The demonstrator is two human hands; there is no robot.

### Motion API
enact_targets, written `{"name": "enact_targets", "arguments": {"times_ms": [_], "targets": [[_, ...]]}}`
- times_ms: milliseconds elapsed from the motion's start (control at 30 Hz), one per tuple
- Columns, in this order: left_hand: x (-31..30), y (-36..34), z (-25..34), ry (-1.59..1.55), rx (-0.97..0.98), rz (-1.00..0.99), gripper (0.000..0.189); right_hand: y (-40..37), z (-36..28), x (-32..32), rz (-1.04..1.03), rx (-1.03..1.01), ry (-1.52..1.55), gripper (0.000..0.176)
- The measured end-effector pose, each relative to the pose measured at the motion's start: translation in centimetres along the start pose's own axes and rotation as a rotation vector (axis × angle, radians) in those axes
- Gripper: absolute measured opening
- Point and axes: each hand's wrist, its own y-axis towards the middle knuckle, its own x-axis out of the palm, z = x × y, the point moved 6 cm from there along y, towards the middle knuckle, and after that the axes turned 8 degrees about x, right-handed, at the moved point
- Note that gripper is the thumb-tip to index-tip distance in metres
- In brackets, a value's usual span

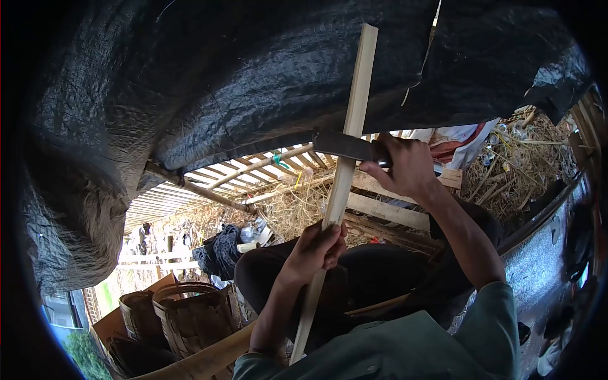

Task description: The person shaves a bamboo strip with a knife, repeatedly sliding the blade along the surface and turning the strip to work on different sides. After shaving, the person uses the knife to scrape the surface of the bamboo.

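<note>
A long, pale bamboo strip (360, 88) slants from my lap up toward the dark sheet overhead. My left hand (318, 249) is closed around it below its middle, fingers wrapped over the strip. Higher up, my right hand (408, 163) grips the handle of a broad, dark-bladed knife (342, 145). The blade lies across the strip and overlaps it in this view, pointing left. Most of the handle is hidden by my right fingers.
A black plastic sheet (266, 82) hangs close above and in front. Woven baskets (196, 320) stand at the lower left, beside a bamboo pole (202, 358). Straw and litter (513, 158) cover the ground at right. Slatted bamboo (171, 201) and wooden planks (392, 211) lie beyond my knees.
</note>
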Motion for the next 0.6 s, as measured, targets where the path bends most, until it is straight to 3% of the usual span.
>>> {"name": "enact_targets", "arguments": {"times_ms": [100, 300, 400, 500, 600], "targets": [[-0.3, 0.0, 0.0, 0.068, 0.047, 0.003, 0.03, 0.1, -0.4, -0.3, 0.058, -0.042, -0.034, 0.062], [-0.7, 0.3, 1.0, 0.214, 0.2, 0.063, 0.035, 0.6, -0.2, -0.2, 0.029, 0.009, 0.087, 0.051], [-0.8, 0.3, 0.9, 0.28, 0.222, 0.072, 0.036, 0.6, -0.4, 0.1, -0.099, -0.053, 0.346, 0.05], [-0.7, 0.3, 1.2, 0.357, 0.201, 0.076, 0.033, -0.5, 0.2, 2.7, -0.484, 0.304, 0.825, 0.063], [-0.3, 0.2, 1.9, 0.39, 0.247, 0.086, 0.031, -1.3, 0.2, 4.1, -0.604, 0.479, 1.059, 0.076]]}}
